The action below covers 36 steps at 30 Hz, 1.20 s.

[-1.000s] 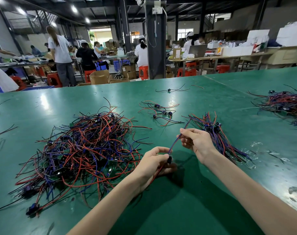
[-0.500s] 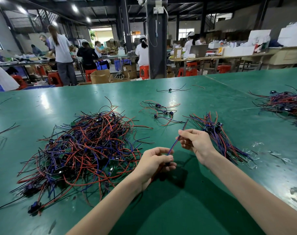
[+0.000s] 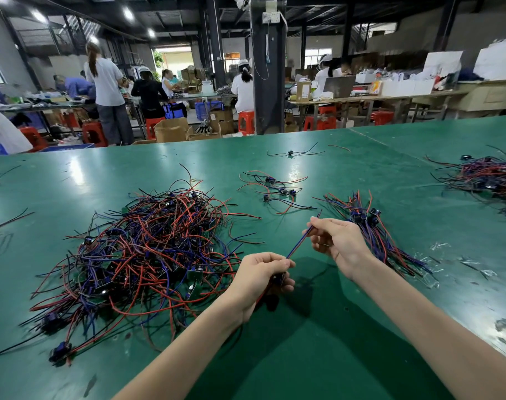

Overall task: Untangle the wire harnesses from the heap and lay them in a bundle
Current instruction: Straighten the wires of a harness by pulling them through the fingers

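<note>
Two bare hands hold one wire harness [image 3: 299, 246] in a straight slanted line just right of the heap [image 3: 148, 249], above the green table [image 3: 289, 356]; the left hand [image 3: 260, 277], nearest the heap's right edge, has its fingers curled round the harness's lower end, where a dark connector shows under the fingertips; the right hand [image 3: 339, 241], farther right of the heap and a little farther from the camera, pinches the red and blue wires between thumb and fingers, and the wire tips stick out past them; the harness hangs clear of the heap. The heap itself is a broad tangle of red, blue and black wires with small dark connectors and green boards, lying left of both hands; the bundle [image 3: 373, 226] lies well to the right of the heap, beyond the right hand, its wires roughly parallel and its connectors gathered near the far end; beyond the heap's far right corner a few loose harnesses [image 3: 275, 192] lie spread on the table; a lone harness [image 3: 290, 153] lies farther back; far right of the heap sits another pile of wires [image 3: 488, 180].
</note>
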Available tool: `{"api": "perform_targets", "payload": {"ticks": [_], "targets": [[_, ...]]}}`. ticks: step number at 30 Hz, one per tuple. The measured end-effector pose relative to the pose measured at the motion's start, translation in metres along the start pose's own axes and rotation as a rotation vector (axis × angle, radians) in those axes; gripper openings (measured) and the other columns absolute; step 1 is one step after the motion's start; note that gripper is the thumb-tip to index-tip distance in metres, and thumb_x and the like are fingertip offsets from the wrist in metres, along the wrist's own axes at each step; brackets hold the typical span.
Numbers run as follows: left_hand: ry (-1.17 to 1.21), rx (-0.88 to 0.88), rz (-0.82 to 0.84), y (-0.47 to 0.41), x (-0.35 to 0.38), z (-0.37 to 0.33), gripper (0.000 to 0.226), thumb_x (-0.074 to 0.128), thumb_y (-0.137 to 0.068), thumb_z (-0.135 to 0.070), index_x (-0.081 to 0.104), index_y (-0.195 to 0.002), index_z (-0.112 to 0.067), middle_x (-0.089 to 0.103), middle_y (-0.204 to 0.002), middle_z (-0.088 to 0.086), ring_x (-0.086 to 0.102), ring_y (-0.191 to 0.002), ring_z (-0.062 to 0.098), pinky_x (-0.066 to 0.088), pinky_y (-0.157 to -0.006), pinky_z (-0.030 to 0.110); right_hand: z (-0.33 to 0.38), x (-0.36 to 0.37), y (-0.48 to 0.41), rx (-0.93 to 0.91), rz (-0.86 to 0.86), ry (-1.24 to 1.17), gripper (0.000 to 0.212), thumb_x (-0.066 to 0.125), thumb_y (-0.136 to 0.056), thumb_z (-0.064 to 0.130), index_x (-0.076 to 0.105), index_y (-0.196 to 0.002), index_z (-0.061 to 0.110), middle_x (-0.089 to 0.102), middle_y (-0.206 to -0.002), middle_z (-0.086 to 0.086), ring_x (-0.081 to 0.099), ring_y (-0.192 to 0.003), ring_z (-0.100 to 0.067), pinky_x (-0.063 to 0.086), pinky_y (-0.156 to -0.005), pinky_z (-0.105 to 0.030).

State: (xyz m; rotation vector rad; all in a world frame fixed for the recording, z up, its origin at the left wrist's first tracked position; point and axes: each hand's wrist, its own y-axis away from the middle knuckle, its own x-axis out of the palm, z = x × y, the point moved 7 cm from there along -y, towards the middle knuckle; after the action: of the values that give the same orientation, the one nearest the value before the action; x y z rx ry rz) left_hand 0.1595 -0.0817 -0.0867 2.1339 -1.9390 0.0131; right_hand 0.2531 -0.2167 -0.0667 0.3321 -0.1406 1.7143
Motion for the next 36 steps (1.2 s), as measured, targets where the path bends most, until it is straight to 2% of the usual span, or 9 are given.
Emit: {"api": "perform_targets", "payload": {"ticks": [4, 7, 11, 13, 17, 19, 23, 27, 36], "targets": [[-0.040, 0.008, 0.012, 0.000, 0.002, -0.001, 0.015, 0.054, -0.091, 0.002, 0.063, -0.078, 0.000, 0.053, -0.052, 0.005, 0.058, -0.047, 0.013, 0.052, -0.049, 0.021, 0.002, -0.009, -0.006, 0.029, -0.061, -0.021, 0.019, 0.059, -0.090, 0.011, 0.063, -0.074, 0.003, 0.067, -0.053, -0.005, 0.053, -0.037, -0.005, 0.046, -0.040, -0.016], [-0.050, 0.009, 0.019, 0.001, 0.004, -0.001, 0.015, 0.055, -0.091, 0.002, 0.063, -0.078, -0.001, 0.052, -0.055, 0.006, 0.058, -0.047, 0.013, 0.051, -0.049, 0.021, -0.008, -0.015, -0.009, 0.156, -0.103, -0.094, 0.022, 0.057, -0.091, 0.013, 0.060, -0.071, 0.003, 0.064, -0.049, -0.004, 0.049, -0.032, -0.004, 0.043, -0.035, -0.014], [-0.055, 0.017, 0.022, 0.000, 0.003, -0.001, 0.015, 0.055, -0.090, 0.002, 0.063, -0.078, 0.000, 0.052, -0.056, 0.007, 0.058, -0.048, 0.013, 0.051, -0.049, 0.021, -0.020, -0.011, -0.008, 0.314, -0.050, -0.249, 0.027, 0.050, -0.093, 0.012, 0.057, -0.069, 0.002, 0.064, -0.050, -0.005, 0.047, -0.030, -0.001, 0.039, -0.033, -0.011], [-0.056, 0.020, 0.021, 0.000, 0.002, -0.001, 0.015, 0.055, -0.090, 0.002, 0.063, -0.078, 0.000, 0.053, -0.056, 0.007, 0.059, -0.048, 0.014, 0.051, -0.049, 0.021, -0.020, -0.011, -0.010, 0.287, -0.051, -0.225, 0.027, 0.050, -0.093, 0.012, 0.058, -0.069, 0.001, 0.065, -0.050, -0.006, 0.048, -0.031, -0.002, 0.040, -0.033, -0.012], [-0.052, 0.015, 0.021, -0.001, 0.001, 0.000, 0.015, 0.055, -0.090, 0.002, 0.064, -0.077, 0.000, 0.054, -0.056, 0.007, 0.060, -0.049, 0.015, 0.050, -0.049, 0.022, -0.001, -0.020, -0.014, 0.018, -0.131, 0.113, 0.027, 0.053, -0.091, 0.013, 0.064, -0.070, 0.001, 0.062, -0.047, -0.004, 0.050, -0.035, -0.007, 0.040, -0.035, -0.017], [-0.050, 0.016, 0.021, -0.002, 0.000, 0.000, 0.016, 0.055, -0.090, 0.002, 0.064, -0.077, 0.000, 0.054, -0.056, 0.007, 0.060, -0.050, 0.016, 0.050, -0.049, 0.022, 0.005, -0.020, -0.015, -0.059, -0.141, 0.189, 0.027, 0.054, -0.091, 0.015, 0.065, -0.071, 0.001, 0.063, -0.048, -0.005, 0.050, -0.035, -0.008, 0.038, -0.034, -0.017], [-0.045, 0.029, 0.035, -0.001, 0.002, 0.000, 0.016, 0.055, -0.090, 0.002, 0.063, -0.076, -0.001, 0.054, -0.060, 0.009, 0.060, -0.050, 0.015, 0.050, -0.049, 0.021, -0.005, -0.020, -0.016, 0.084, -0.111, 0.030, 0.026, 0.052, -0.091, 0.013, 0.058, -0.068, 0.002, 0.060, -0.045, -0.005, 0.042, -0.030, -0.005, 0.020, -0.029, -0.010], [-0.030, 0.060, 0.055, 0.000, 0.006, -0.002, 0.016, 0.056, -0.090, 0.001, 0.064, -0.076, -0.003, 0.055, -0.058, 0.007, 0.061, -0.052, 0.014, 0.051, -0.051, 0.021, -0.014, -0.015, -0.016, 0.246, 0.001, -0.138, 0.024, 0.047, -0.094, 0.012, 0.051, -0.071, 0.005, 0.056, -0.046, -0.002, 0.035, -0.027, -0.002, 0.015, -0.023, -0.011], [0.016, 0.120, 0.116, 0.010, 0.029, 0.005, 0.012, 0.055, -0.091, 0.001, 0.061, -0.081, -0.002, 0.059, -0.057, 0.005, 0.063, -0.052, 0.015, 0.051, -0.052, 0.022, -0.009, -0.018, -0.017, 0.206, 0.022, -0.081, 0.025, 0.050, -0.091, 0.012, 0.052, -0.068, 0.004, 0.054, -0.044, -0.001, 0.033, -0.028, -0.002, 0.014, -0.026, -0.009]]}}
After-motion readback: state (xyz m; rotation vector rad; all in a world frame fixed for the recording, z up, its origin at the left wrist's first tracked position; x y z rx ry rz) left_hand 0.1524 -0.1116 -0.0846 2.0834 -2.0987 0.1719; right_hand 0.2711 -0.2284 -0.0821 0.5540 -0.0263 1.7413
